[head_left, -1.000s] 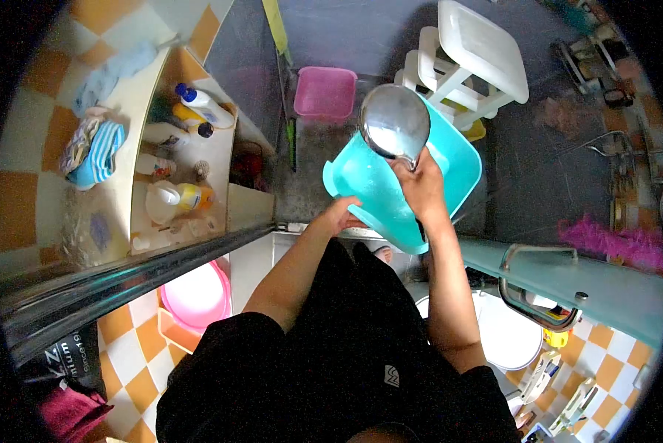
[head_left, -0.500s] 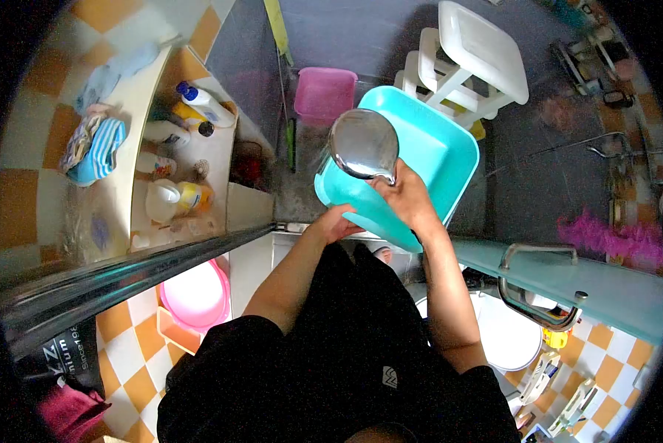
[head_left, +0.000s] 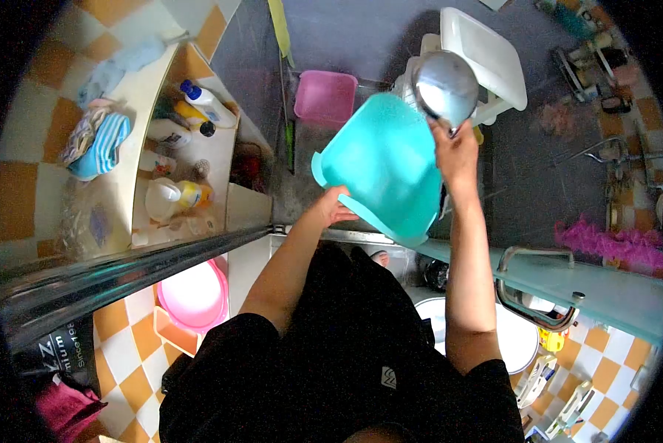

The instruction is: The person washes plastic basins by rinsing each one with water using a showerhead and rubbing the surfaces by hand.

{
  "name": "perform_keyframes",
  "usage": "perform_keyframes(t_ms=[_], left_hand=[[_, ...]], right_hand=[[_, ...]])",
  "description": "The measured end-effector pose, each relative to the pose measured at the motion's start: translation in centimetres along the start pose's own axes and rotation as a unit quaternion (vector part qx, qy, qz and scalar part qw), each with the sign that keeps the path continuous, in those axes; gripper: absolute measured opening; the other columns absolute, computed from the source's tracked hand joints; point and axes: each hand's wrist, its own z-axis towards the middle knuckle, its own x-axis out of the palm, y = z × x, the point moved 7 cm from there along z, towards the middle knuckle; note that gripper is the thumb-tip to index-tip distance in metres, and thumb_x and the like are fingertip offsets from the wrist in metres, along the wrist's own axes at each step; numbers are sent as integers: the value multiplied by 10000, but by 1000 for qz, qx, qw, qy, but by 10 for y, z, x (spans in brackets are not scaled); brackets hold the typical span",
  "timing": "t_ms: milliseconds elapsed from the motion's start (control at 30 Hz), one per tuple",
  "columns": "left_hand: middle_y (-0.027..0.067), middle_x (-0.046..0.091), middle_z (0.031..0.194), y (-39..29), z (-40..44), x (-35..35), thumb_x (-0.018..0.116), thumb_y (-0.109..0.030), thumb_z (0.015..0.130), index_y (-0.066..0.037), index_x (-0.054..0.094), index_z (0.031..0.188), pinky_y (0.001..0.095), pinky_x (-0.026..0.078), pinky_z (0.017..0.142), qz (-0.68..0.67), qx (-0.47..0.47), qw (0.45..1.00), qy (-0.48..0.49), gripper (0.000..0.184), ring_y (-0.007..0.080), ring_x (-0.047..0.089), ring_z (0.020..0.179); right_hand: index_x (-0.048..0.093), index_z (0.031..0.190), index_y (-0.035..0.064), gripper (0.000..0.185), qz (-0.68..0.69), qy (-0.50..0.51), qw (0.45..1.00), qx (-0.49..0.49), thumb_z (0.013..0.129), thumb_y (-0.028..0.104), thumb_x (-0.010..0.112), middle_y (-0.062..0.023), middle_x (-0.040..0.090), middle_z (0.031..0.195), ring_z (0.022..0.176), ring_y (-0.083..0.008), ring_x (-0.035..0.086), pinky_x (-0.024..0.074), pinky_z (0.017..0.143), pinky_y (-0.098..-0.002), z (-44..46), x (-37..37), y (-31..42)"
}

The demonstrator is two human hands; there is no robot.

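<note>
A turquoise plastic basin [head_left: 383, 162] is tilted over the floor in front of me. My left hand [head_left: 336, 206] grips its near left rim, fingers closed over the edge. In my right hand [head_left: 457, 151] is a round chrome shower head [head_left: 446, 85], its shiny back facing up, held at the basin's far right side. Fine water streaks show at the head's left edge. My fingers wrap round its handle, which is mostly hidden. Droplets speckle the basin's far wall.
White stools [head_left: 486, 55] stand behind the shower head. A pink basin [head_left: 325, 97] lies on the floor farther off. Left is a shelf with several bottles [head_left: 209, 103]. A glass door with a metal handle [head_left: 538, 295] is at the right, near a purple mesh puff [head_left: 612, 240].
My right hand has carried the shower head right and away from me, from over the basin to beside the stools. The basin has shifted left and tilted, with my left hand still on its rim.
</note>
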Motion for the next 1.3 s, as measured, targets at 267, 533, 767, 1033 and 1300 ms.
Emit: perform_keyframes(t_ms=[267, 533, 767, 1033, 1300], left_hand=[[237, 603, 1212, 18, -5, -49, 619, -391, 808, -13, 422, 1347, 493, 587, 823, 104, 0, 986, -131, 687, 373, 672, 1000], [271, 664, 1089, 3, 45, -98, 621, -309, 816, 34, 611, 1198, 482, 576, 726, 303, 101, 895, -313, 513, 384, 695, 883], [213, 702, 852, -115, -63, 7, 687, -248, 810, -25, 593, 1313, 479, 536, 662, 553, 301, 604, -489, 559, 373, 692, 751], [172, 666, 739, -213, -122, 63, 750, -191, 744, -75, 541, 1389, 433, 499, 565, 614, 510, 395, -455, 688, 351, 662, 647], [126, 691, 801, -282, -206, 121, 784, -293, 730, -97, 556, 1387, 391, 503, 548, 575, 637, 196, -474, 722, 298, 644, 620]], right_hand=[[615, 1048, -18, 373, 24, -24, 999, 1, 848, 251, 779, -204, 705, 892, 799, -273, 683, 519, 736, -382, 25, -11, -47], [589, 1152, 23, 376, -25, -27, 999, 15, 862, 203, 747, -220, 701, 957, 926, -332, 699, 514, 808, -400, -8, -1, -56], [582, 1083, -13, 296, 14, -128, 989, 72, 902, 170, 727, -73, 661, 925, 757, -133, 576, 476, 643, -297, -27, -46, -138], [570, 1130, 1, 351, 60, -217, 967, 118, 887, 194, 736, -49, 630, 860, 635, -104, 537, 441, 538, -267, -58, -82, -171], [561, 1214, -19, 397, 126, -265, 951, 94, 887, 151, 707, -82, 655, 953, 766, -154, 587, 468, 681, -286, -67, -105, -132]])
